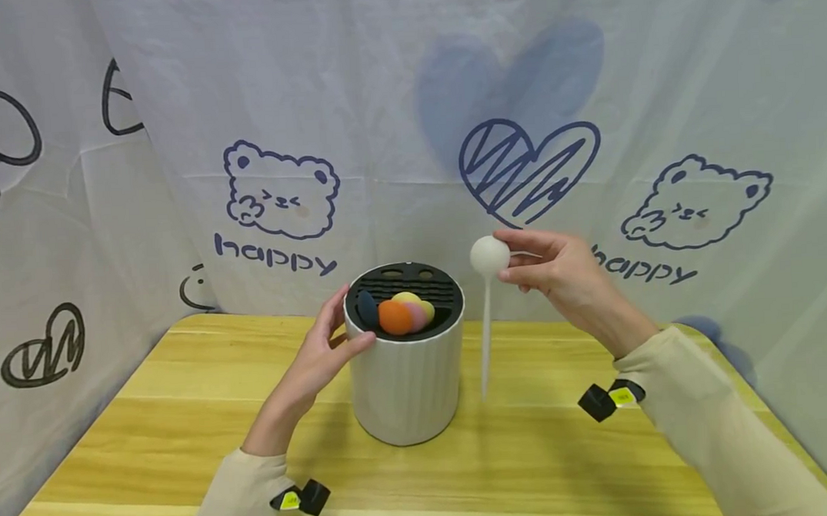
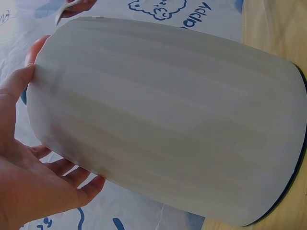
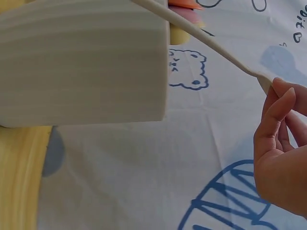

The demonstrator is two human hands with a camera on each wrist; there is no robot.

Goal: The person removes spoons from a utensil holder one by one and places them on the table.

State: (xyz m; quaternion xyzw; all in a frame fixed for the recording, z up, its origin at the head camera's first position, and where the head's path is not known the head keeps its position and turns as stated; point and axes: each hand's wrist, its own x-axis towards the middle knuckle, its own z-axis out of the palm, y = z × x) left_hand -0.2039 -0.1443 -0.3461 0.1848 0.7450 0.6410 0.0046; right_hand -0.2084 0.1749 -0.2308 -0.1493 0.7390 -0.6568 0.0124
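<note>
A white ribbed utensil holder (image 1: 405, 389) with a black slotted top stands upright on the table. My left hand (image 1: 323, 346) holds it at the upper left, thumb at the near rim and fingers spread round the side. In the holder's round opening sit several smooth, rounded heads: dark blue (image 1: 368, 309), orange (image 1: 395, 317), pink and yellow. To the right of the holder, my right hand (image 1: 560, 278) pinches a white spoon (image 1: 486, 324) by its round bowl. The spoon's long thin handle hangs downward, and in the right wrist view its handle (image 3: 211, 43) crosses in front of the holder.
The wooden table (image 1: 185, 422) has its far edge close behind the holder. A white cloth (image 1: 379, 98) with blue bear and heart drawings hangs at the back and sides. Each sleeve carries a small black device at the wrist.
</note>
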